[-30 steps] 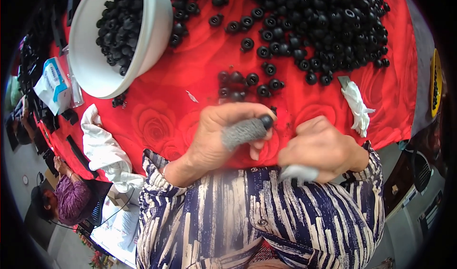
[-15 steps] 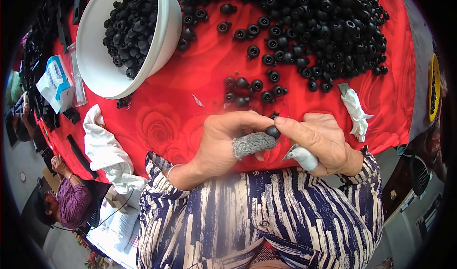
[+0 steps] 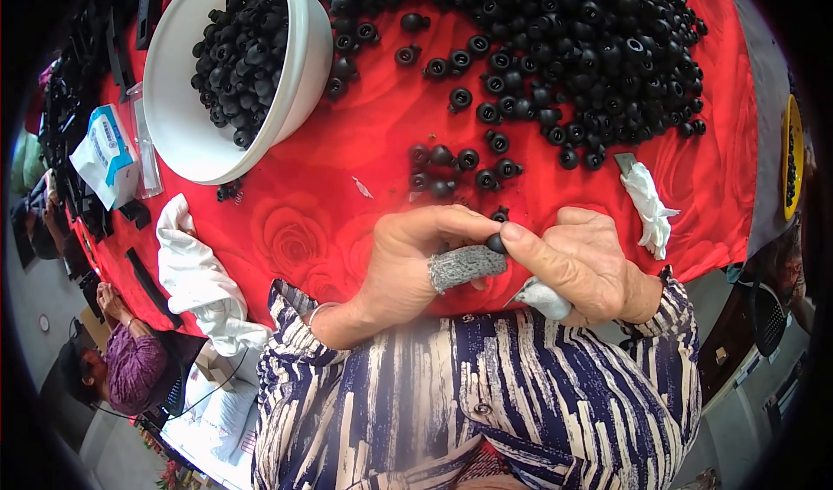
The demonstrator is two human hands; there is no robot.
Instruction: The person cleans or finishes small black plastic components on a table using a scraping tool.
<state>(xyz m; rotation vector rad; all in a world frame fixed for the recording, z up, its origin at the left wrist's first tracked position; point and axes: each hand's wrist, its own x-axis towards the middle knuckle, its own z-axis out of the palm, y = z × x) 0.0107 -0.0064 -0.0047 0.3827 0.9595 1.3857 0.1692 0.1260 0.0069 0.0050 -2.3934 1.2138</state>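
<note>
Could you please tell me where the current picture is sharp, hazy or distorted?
In the head view, the left hand and right hand look fairly sharp; head view: haze softens several black round parts beyond the left hand and pales the middle of the striped shirt; head view: corners go dark, and the right edge of the red tablecloth bows outward.

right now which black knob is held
The black knob between left hand and right hand, unlike those on the red cloth or in the white bowl.

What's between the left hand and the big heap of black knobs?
In the head view, a loose group of black knobs on the red tablecloth lies between the left hand and the heap.
</note>
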